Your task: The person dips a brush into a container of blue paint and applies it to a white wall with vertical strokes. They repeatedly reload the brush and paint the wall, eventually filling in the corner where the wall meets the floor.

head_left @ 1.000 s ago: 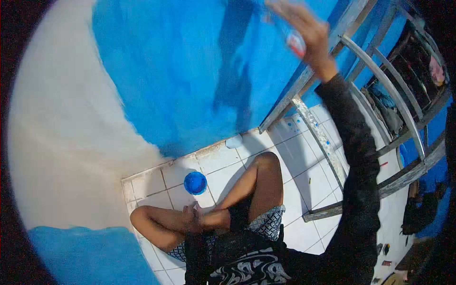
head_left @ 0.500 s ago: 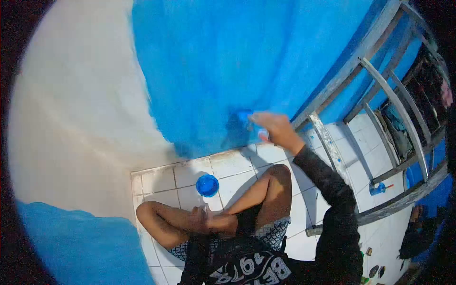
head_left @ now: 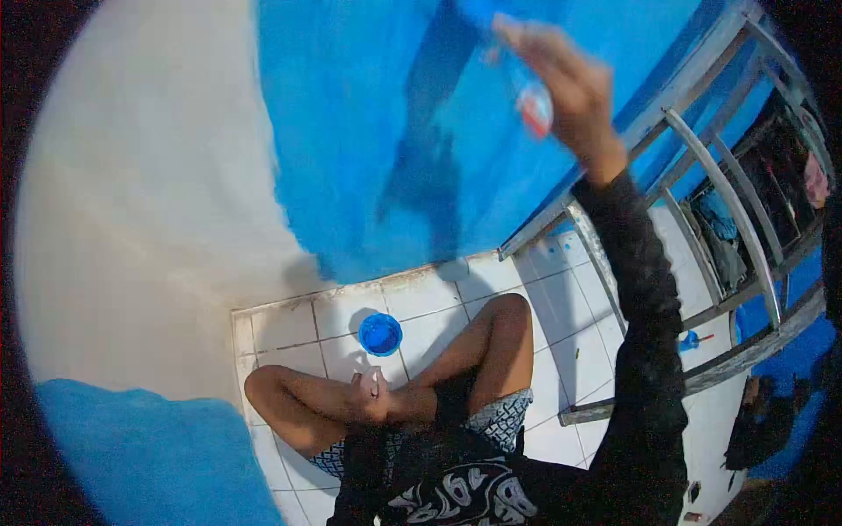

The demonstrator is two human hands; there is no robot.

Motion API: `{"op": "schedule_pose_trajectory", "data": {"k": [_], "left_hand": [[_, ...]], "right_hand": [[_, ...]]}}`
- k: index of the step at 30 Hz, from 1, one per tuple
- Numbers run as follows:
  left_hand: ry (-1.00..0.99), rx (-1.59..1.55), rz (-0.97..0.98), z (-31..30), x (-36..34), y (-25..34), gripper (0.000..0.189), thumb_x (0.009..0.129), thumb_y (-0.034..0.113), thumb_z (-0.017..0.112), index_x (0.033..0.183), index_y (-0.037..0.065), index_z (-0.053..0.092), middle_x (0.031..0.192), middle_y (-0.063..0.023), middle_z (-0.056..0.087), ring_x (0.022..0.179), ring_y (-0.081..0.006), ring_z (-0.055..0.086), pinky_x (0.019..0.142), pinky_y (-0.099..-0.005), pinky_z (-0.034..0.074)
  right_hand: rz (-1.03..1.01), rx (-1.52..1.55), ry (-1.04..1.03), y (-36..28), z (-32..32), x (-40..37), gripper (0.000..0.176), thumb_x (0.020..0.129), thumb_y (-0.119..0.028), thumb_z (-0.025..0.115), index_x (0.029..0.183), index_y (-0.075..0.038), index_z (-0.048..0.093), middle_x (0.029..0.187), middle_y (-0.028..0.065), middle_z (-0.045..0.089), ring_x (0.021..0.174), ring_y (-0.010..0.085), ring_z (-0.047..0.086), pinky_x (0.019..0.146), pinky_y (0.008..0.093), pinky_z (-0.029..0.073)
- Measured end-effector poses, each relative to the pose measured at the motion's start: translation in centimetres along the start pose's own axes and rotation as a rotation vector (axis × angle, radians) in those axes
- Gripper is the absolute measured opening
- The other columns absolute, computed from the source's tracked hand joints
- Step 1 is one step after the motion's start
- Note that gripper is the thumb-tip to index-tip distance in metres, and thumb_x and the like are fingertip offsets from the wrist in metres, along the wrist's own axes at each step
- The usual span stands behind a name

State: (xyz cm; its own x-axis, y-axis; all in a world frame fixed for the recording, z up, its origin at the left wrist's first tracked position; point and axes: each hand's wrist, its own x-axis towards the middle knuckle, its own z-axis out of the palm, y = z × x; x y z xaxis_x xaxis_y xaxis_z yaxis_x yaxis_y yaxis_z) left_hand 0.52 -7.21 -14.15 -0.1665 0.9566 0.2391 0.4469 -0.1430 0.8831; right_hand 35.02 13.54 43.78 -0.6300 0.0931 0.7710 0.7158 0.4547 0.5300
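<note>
Brushing high in the upper right of the frame, the right hand [head_left: 570, 96] has its fingers closed round a blurred red-and-white-handled paintbrush [head_left: 535, 107] at the wet blue painted wall [head_left: 377, 131]. Long, even strokes toward the ragged edge of the bare cream plaster [head_left: 149, 193] at left would probably serve best. The left hand [head_left: 373, 394] rests on a shin, its curl too small to tell. A round blue paint pot [head_left: 380, 334] stands on the white tiled floor [head_left: 289, 329], lower centre. The grey metal ladder [head_left: 728, 193] crowds the right, and the open room lies leftward.

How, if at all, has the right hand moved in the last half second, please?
Yes. The right hand has risen up the blue wall, away from the tiled floor.
</note>
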Motion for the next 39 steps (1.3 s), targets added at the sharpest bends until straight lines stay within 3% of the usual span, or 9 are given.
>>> {"op": "schedule_pose_trajectory", "data": {"k": [5, 9, 17, 21, 27, 29, 31, 33, 39], "left_hand": [[0.603, 0.349, 0.376, 1.0, 1.3, 6.0, 0.016, 0.081, 0.023, 0.076, 0.091, 0.011, 0.072, 0.089, -0.0183, 0.069, 0.075, -0.0388, 0.065, 0.070, -0.0482, 0.054], [0.185, 0.078, -0.010, 0.3, 0.3, 4.0, 0.017, 0.079, 0.025, 0.074, 0.091, 0.013, 0.073, 0.090, -0.0192, 0.070, 0.077, -0.0388, 0.066, 0.072, -0.0490, 0.054], [0.081, 0.287, 0.208, -4.6, 2.9, 13.3, 0.013, 0.081, 0.019, 0.070, 0.092, 0.011, 0.071, 0.083, -0.0211, 0.068, 0.075, -0.0393, 0.066, 0.065, -0.0487, 0.053], [-0.017, 0.267, 0.173, -4.6, 3.1, 13.9, 0.015, 0.081, 0.012, 0.073, 0.094, 0.008, 0.067, 0.084, -0.0198, 0.067, 0.074, -0.0385, 0.065, 0.064, -0.0472, 0.053], [0.310, 0.299, 0.405, -1.7, 2.1, 9.2, 0.014, 0.084, 0.013, 0.071, 0.096, 0.007, 0.064, 0.086, -0.0209, 0.065, 0.069, -0.0400, 0.062, 0.064, -0.0495, 0.051], [0.081, 0.483, 0.254, 4.4, -3.5, -15.5, 0.014, 0.085, 0.012, 0.071, 0.096, 0.007, 0.064, 0.084, -0.0197, 0.065, 0.069, -0.0401, 0.062, 0.063, -0.0496, 0.051], [-0.002, 0.459, 0.194, 4.2, -3.7, -15.8, 0.014, 0.084, 0.011, 0.071, 0.096, 0.007, 0.064, 0.083, -0.0184, 0.064, 0.068, -0.0396, 0.061, 0.062, -0.0496, 0.050], [0.070, 0.216, 0.212, -3.0, 2.1, 10.6, 0.014, 0.084, 0.011, 0.070, 0.096, 0.007, 0.064, 0.080, -0.0171, 0.063, 0.067, -0.0384, 0.060, 0.059, -0.0495, 0.049], [0.334, 0.160, 0.574, -1.5, 3.9, 10.4, 0.009, 0.082, 0.014, 0.069, 0.087, 0.007, 0.067, 0.076, -0.0158, 0.063, 0.057, -0.0370, 0.057, 0.053, -0.0504, 0.046]], "right_hand": [[0.234, 0.416, -0.311, -12.4, 4.8, -10.3, 0.047, 0.080, -0.013, 0.065, 0.126, -0.003, 0.063, 0.117, 0.0123, 0.068, 0.096, 0.0257, 0.070, 0.076, 0.0352, 0.057], [0.088, 0.445, -0.406, -18.7, 7.8, -17.3, 0.046, 0.085, -0.016, 0.058, 0.130, -0.008, 0.059, 0.110, 0.0038, 0.065, 0.085, 0.0202, 0.066, 0.062, 0.0357, 0.054], [0.341, 0.495, -0.549, -9.7, 5.3, -8.2, 0.039, 0.082, -0.016, 0.069, 0.119, -0.010, 0.065, 0.110, 0.0096, 0.069, 0.094, 0.0264, 0.069, 0.066, 0.0385, 0.055], [0.196, 0.411, -0.107, -2.7, 2.4, -0.2, 0.024, 0.080, -0.011, 0.072, 0.103, -0.009, 0.066, 0.095, 0.0106, 0.063, 0.077, 0.0306, 0.065, 0.061, 0.0380, 0.054], [0.031, 0.041, -0.015, -3.1, -1.7, 2.7, 0.044, 0.102, -0.040, 0.049, 0.126, -0.006, 0.065, 0.107, 0.0145, 0.068, 0.081, 0.0270, 0.069, 0.067, 0.0360, 0.057], [-0.014, 0.072, 0.108, -3.7, 2.5, -1.6, 0.042, 0.077, -0.008, 0.073, 0.118, -0.009, 0.068, 0.099, 0.0076, 0.065, 0.075, 0.0207, 0.065, 0.058, 0.0328, 0.054], [0.015, -0.063, 0.007, -7.2, 4.1, -5.4, 0.048, 0.078, -0.009, 0.070, 0.125, -0.005, 0.066, 0.102, 0.0065, 0.065, 0.077, 0.0175, 0.065, 0.058, 0.0311, 0.054], [0.114, 0.040, -0.094, -11.0, 5.8, -10.5, 0.045, 0.079, -0.009, 0.067, 0.124, -0.001, 0.066, 0.105, 0.0078, 0.064, 0.078, 0.0180, 0.065, 0.058, 0.0302, 0.054], [0.322, 0.360, -0.436, -21.5, 8.2, -24.6, 0.055, 0.079, -0.004, 0.060, 0.134, 0.000, 0.057, 0.114, 0.0135, 0.065, 0.096, 0.0260, 0.068, 0.072, 0.0358, 0.057]]}}
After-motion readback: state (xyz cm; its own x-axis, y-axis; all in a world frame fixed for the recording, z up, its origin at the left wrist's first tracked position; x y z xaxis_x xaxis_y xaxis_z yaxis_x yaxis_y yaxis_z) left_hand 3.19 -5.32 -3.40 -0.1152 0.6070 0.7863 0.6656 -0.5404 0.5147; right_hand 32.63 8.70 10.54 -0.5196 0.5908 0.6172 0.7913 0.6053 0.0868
